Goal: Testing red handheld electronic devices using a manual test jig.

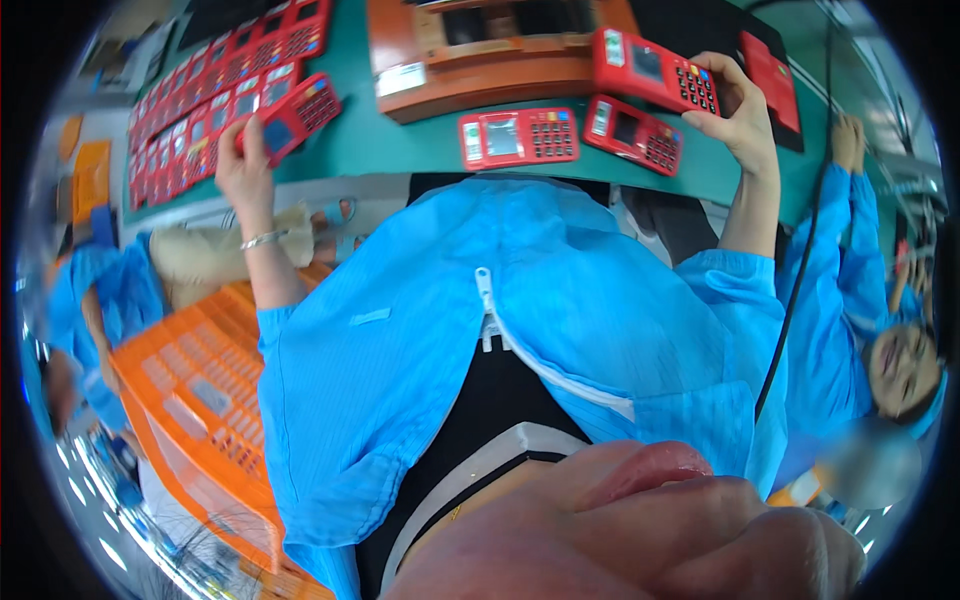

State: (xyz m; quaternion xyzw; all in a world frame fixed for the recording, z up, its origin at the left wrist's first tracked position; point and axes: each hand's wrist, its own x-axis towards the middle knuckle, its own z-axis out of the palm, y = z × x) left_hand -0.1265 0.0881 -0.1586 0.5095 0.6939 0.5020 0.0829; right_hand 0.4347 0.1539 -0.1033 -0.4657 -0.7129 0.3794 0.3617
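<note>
Each hand grips a red payment terminal over the green bench (380, 140): left hand (243, 160) fingers wrapped around one (295, 118) upper left, right hand (742, 112) fingers clasping another (655, 72) upper right. Two terminals (518, 137) lie between, many more racked (215, 85) upper left.

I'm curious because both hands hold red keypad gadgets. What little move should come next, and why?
Probably the left hand should set its red keypad terminal down beside the rows of matching red terminals on the green table; it hovers right at their edge.
</note>
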